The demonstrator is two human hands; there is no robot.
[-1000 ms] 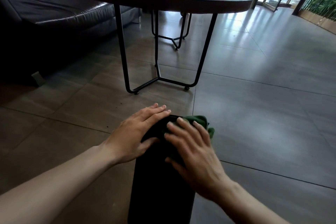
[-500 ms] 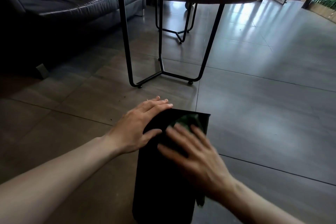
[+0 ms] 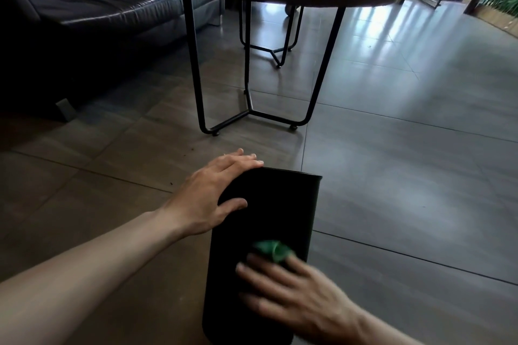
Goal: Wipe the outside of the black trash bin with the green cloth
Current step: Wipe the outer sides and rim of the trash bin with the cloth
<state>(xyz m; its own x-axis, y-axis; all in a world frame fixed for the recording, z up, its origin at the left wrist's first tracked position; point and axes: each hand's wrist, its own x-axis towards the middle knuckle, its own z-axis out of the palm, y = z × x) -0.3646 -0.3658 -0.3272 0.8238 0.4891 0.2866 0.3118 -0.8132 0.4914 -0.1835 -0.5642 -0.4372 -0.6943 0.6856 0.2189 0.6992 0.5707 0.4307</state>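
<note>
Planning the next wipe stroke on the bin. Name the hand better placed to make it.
Right. The right hand already presses the green cloth against the black trash bin; the left hand lies flat on its far left edge, steadying it.

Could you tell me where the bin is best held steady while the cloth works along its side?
Probably at the far corner, from the left, as the left hand does. The bin lies tipped with a broad flat side up; a palm over that edge pins it and leaves the face free for the right hand and cloth.
</note>
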